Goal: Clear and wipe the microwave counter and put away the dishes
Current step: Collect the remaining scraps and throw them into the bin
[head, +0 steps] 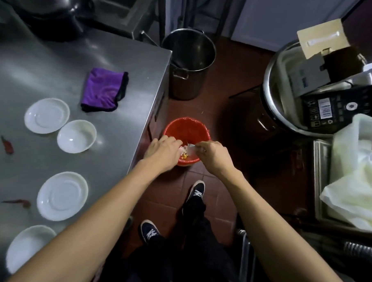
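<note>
A small white dish (190, 150), with bits of yellow and pale scraps in it, was held over the mouth of the red bin (187, 128) on the floor. The right hand (210, 155) pinched its near rim between curled fingers and thumb; the left hand (162, 149) had its fingers bent down into the dish, though whether they gripped it or only touched the scraps could not be told. Left of the left hand's fingers lay the steel counter (45, 70), bearing three white saucers (46, 115) (62, 196) (28, 248), a white bowl (76, 136), a purple cloth (104, 90) farther from the fingers, and two red chilli pieces (7, 146) (18, 202). Beyond the fingers stood a tall steel pot (188, 62). Right of the right hand's fingers sat a wide steel basin (275, 85) holding cardboard boxes (323, 100), with a pale plastic bag (358, 169) nearer.
</note>
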Action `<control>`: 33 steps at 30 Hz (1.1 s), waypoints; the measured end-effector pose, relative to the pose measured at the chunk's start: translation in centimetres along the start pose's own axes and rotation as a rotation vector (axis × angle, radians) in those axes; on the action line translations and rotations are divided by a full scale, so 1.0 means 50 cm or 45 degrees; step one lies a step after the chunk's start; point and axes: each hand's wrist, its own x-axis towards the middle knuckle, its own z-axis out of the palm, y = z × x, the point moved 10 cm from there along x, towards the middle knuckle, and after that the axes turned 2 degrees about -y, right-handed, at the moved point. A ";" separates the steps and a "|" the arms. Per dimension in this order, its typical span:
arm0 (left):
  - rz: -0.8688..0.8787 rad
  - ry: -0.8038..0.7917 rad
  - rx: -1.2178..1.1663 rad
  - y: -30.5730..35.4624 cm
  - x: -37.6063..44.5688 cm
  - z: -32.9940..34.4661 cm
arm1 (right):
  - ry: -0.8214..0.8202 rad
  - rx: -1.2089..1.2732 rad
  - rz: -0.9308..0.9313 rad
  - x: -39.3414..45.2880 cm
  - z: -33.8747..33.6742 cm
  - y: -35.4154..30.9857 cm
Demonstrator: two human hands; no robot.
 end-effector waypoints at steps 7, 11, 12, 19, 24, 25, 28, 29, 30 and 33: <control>-0.090 -0.171 -0.005 0.033 0.179 0.044 | -0.143 0.142 0.075 0.152 0.026 0.165; -0.116 -0.298 -0.054 0.046 0.254 0.105 | -0.266 0.201 0.132 0.215 0.081 0.259; -0.123 -0.320 -0.069 0.046 0.268 0.121 | -0.298 0.213 0.148 0.225 0.098 0.277; -0.269 -0.457 -0.255 -0.008 0.377 0.236 | -0.486 0.370 0.280 0.295 0.234 0.377; -0.347 -0.486 -0.364 -0.065 0.451 0.363 | -0.567 0.411 0.384 0.347 0.384 0.453; -0.357 -0.497 -0.371 -0.078 0.462 0.392 | -0.587 0.410 0.392 0.357 0.420 0.465; -0.401 -0.559 -0.385 -0.121 0.491 0.475 | -0.616 0.437 0.467 0.386 0.510 0.505; -0.426 -0.579 -0.397 -0.137 0.500 0.502 | -0.608 0.451 0.494 0.400 0.534 0.518; -0.448 -0.598 -0.407 -0.151 0.510 0.528 | -0.597 0.462 0.516 0.414 0.557 0.528; -0.469 -0.637 -0.421 -0.184 0.554 0.602 | -0.573 0.456 0.510 0.472 0.627 0.548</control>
